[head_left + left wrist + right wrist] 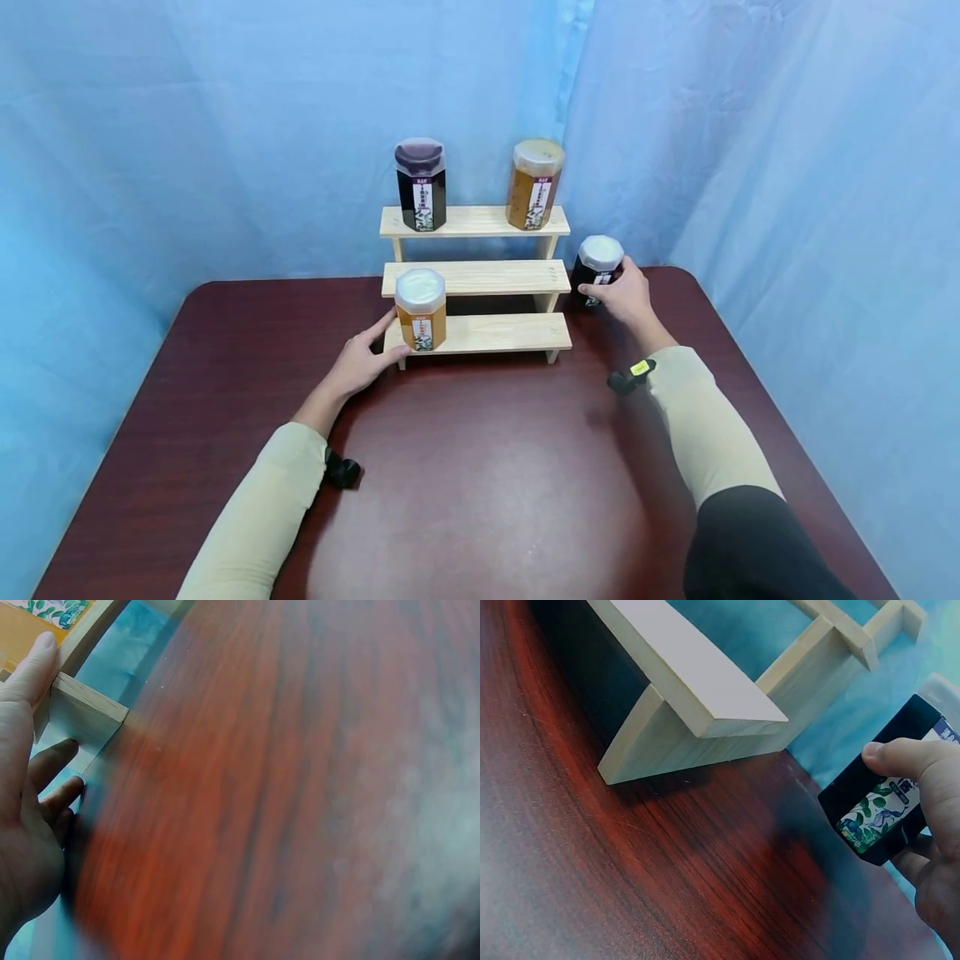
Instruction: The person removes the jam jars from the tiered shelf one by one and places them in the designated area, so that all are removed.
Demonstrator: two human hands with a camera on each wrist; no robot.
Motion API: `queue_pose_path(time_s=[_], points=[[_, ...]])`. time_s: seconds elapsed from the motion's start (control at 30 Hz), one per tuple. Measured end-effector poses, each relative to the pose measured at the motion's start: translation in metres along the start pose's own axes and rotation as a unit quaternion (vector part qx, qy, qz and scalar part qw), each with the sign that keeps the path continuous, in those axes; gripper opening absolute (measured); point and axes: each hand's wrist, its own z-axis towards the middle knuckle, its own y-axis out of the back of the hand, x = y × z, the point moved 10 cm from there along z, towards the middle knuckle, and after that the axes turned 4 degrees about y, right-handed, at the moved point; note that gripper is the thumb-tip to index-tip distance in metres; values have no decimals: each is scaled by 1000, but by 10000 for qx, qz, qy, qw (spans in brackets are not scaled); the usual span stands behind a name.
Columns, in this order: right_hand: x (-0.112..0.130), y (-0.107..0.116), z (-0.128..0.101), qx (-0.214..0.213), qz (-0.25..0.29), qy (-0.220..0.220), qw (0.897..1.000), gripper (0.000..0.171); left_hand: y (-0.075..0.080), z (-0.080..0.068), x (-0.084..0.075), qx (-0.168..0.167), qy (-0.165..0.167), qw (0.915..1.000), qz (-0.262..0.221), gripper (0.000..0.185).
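At the left end of the lowest shelf stands an amber jar (406,327) with a whitish lid. My left hand (358,364) holds it from the left, thumb low on its front and a finger along its side. In the left wrist view, the thumb (36,667) lies against the jar's amber wall (16,634), with other fingers below the shelf. My right hand (628,298) grips a dark jar (583,273) with a whitish lid, right of the wooden stand. The right wrist view shows this dark jar (866,780) tilted, thumb across its label.
The three-step wooden stand (517,333) is at the back of the dark red table (480,467). Its top shelf bears a dark jar (408,200) at left and an amber jar (521,200) at right. Blue curtains (300,125) hang behind.
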Motion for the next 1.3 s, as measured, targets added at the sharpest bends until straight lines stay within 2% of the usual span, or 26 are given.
queue_pose_path(time_s=[0.2, 0.33, 0.6, 0.8, 0.93, 1.0, 1.1, 1.17, 1.23, 1.3], points=[[-12, -9, 8, 89, 91, -70, 9999, 81, 0, 1, 1, -30, -18, 10000, -5, 84], [-19, -10, 12, -2, 231, -36, 9997, 80, 1, 2, 1, -74, -87, 9999, 40, 83], [-29, -14, 11, -5, 439, -83, 9990, 79, -1, 4, 0, -58, -126, 9999, 52, 83], [-27, -22, 12, 138, 158, 41, 9998, 85, 1, 4, 4, -80, -68, 9999, 25, 84], [-23, -21, 9, 208, 225, 126, 9995, 101, 1, 5, 3, -96, -87, 9999, 41, 84], [-21, -14, 5, 24, 407, 105, 9991, 110, 0, 5, 2, -90, -116, 9999, 86, 84], [-10, 5, -6, -704, 851, 207, 9937, 108, -2, 5, 2, -66, -93, 9999, 97, 84], [9, 20, -18, -1367, 1165, 492, 9825, 97, -2, 5, 3, -57, -70, 9999, 79, 84], [38, 29, -32, -1902, 1400, 986, 9667, 82, -2, 5, 4, -60, -47, 10000, 47, 84], [73, 31, -50, -2170, 1674, 1468, 9504, 69, 0, 4, 6, -70, -41, 10000, 45, 83]])
